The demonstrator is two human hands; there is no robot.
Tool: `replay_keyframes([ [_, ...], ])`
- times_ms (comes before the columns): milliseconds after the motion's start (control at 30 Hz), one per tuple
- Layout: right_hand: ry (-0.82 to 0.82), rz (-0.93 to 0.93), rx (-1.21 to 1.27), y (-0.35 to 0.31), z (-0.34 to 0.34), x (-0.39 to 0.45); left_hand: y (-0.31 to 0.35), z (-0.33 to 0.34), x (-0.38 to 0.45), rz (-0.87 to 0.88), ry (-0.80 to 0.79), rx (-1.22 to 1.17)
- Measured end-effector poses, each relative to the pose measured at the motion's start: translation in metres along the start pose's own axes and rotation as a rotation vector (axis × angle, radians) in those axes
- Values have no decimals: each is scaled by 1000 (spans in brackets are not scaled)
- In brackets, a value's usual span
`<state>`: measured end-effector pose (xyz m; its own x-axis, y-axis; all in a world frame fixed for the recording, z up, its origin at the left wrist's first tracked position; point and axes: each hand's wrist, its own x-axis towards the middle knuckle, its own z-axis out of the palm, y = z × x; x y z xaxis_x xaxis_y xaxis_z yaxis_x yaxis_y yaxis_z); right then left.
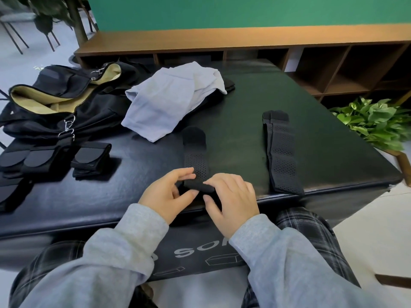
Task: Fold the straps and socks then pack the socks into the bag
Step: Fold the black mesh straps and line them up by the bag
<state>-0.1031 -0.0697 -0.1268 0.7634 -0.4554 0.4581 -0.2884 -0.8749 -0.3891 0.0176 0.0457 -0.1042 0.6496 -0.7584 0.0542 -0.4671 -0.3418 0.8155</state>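
Left hand [165, 194]: pinches the near rolled end of the black strap [196, 162].
Right hand [231, 198]: grips the same roll (fingers curled over it).
Bag [55, 103]: at 10 o'clock on the surface [244, 103], unzipped.

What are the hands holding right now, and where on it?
Both the left hand and right hand pinch the near, rolled-over end of the middle perforated strap.

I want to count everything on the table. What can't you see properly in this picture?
Head view only:
- Near end of the strap: covered by the left hand and right hand rolling it.
- Dark things under the grey cloth: mostly covered by it.
- Folded straps: cut off by the left edge.
- Inside of the bag: hidden by its own flaps.
- Second strap: its layers can't be counted.
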Motion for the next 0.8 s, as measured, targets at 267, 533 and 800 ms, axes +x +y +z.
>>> replay_keyframes([
  [267, -85, 149, 229, 1, -8, -1, -4, 0, -1, -62, 76, -163],
  [533, -66, 139, 202, -1, -8, 1, -5, 0, 6, -115, 112, -37],
  [800, 53, 96, 131, 1, 1, -1, 3, -3, 7, -123, 65, 96],
])
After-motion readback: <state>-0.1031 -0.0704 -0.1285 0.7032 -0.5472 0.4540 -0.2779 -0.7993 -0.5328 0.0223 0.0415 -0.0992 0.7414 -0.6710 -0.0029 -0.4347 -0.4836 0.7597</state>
